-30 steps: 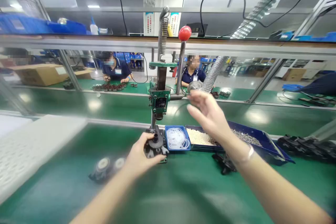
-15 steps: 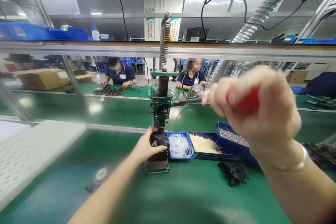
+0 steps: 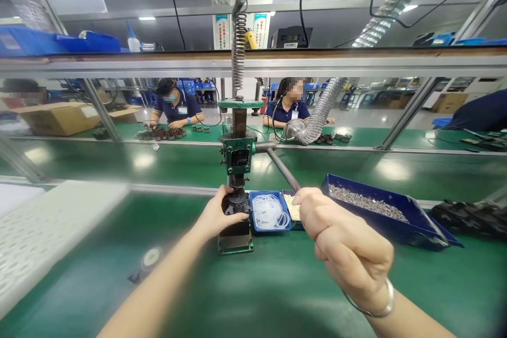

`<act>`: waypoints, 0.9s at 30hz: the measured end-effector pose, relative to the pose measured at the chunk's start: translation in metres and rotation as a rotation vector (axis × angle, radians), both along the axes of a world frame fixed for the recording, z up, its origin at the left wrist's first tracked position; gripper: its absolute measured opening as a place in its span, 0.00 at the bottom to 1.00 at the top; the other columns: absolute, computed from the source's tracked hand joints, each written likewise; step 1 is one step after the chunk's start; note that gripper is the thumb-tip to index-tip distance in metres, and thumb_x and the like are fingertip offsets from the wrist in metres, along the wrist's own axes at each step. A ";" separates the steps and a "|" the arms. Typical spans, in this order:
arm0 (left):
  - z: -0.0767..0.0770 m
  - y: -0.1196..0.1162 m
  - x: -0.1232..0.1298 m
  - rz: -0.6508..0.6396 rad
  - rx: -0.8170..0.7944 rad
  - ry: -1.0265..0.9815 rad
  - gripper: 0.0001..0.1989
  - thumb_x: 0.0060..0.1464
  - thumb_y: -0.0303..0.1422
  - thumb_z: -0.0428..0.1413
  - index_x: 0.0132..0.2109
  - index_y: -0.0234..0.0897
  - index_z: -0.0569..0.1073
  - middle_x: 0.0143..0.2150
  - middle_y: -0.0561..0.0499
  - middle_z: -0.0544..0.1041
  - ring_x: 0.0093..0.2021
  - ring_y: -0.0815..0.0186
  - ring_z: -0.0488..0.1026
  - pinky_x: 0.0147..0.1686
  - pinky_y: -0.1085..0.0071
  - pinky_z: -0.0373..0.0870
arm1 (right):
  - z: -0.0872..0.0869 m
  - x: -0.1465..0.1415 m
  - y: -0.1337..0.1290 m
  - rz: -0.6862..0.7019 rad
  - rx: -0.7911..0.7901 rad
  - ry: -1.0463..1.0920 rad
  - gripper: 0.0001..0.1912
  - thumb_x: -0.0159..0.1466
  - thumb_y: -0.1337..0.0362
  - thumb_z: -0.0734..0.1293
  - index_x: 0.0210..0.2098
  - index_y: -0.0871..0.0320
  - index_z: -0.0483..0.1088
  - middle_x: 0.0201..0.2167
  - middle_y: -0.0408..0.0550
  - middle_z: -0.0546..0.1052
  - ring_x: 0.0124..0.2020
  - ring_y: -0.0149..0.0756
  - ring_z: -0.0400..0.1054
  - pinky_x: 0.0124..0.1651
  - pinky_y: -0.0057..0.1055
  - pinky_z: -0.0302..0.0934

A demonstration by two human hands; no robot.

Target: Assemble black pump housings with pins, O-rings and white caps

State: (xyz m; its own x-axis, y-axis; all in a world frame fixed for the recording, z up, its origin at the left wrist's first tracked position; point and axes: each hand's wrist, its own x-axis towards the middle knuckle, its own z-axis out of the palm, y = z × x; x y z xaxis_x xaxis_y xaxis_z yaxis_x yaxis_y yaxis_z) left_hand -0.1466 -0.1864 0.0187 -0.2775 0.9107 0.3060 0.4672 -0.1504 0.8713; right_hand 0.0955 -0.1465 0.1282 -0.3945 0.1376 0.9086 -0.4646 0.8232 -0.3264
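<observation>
A green and black hand press (image 3: 238, 156) stands upright on the green table. My right hand (image 3: 344, 235) is closed round the end of its metal lever (image 3: 283, 169), which slants down to the right; the grip itself is hidden by the fingers. At the press base, my left hand (image 3: 216, 214) has thumb and fingers round a black round part (image 3: 236, 199) under the ram. Right beside the press sits a blue tray of clear plastic rings (image 3: 270, 212).
Behind my right hand are a bin of cream pieces (image 3: 291, 206) and a blue bin of metal pins (image 3: 368, 203). A small part with a white disc (image 3: 148, 261) lies at left. White perforated board (image 3: 51, 232) at far left. Two people (image 3: 176, 105) (image 3: 287, 103) sit across.
My right hand has moved down and towards me, swinging the lever from nearly level to slanting down; the ram is lower. My left hand keeps its place at the base. The view has shifted slightly.
</observation>
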 end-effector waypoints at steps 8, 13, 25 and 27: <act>0.006 -0.007 0.004 0.028 0.002 0.024 0.27 0.44 0.38 0.67 0.48 0.40 0.63 0.45 0.50 0.77 0.46 0.59 0.75 0.49 0.62 0.71 | 0.042 -0.005 0.006 0.059 -0.050 0.006 0.16 0.71 0.62 0.60 0.26 0.55 0.63 0.22 0.42 0.62 0.24 0.33 0.58 0.34 0.39 0.63; -0.008 -0.046 0.057 -0.116 -0.035 0.024 0.25 0.44 0.32 0.66 0.49 0.42 0.66 0.49 0.49 0.77 0.49 0.58 0.76 0.49 0.62 0.72 | 0.100 -0.031 0.032 -0.045 -0.142 0.044 0.17 0.73 0.48 0.56 0.45 0.55 0.64 0.30 0.41 0.66 0.31 0.30 0.68 0.44 0.38 0.69; -0.105 -0.041 0.128 -0.268 -0.016 0.080 0.23 0.45 0.32 0.62 0.51 0.44 0.71 0.59 0.39 0.71 0.60 0.47 0.70 0.56 0.51 0.70 | 0.022 0.043 0.161 -0.795 -0.105 -0.896 0.07 0.69 0.64 0.65 0.40 0.62 0.73 0.41 0.50 0.76 0.43 0.39 0.72 0.51 0.38 0.67; -0.112 -0.029 0.127 -0.277 -0.001 0.114 0.19 0.47 0.34 0.62 0.49 0.46 0.73 0.58 0.40 0.72 0.59 0.48 0.71 0.55 0.53 0.71 | -0.004 0.076 0.184 -0.904 -0.176 -1.074 0.08 0.69 0.62 0.66 0.41 0.62 0.72 0.40 0.48 0.76 0.41 0.37 0.72 0.47 0.38 0.69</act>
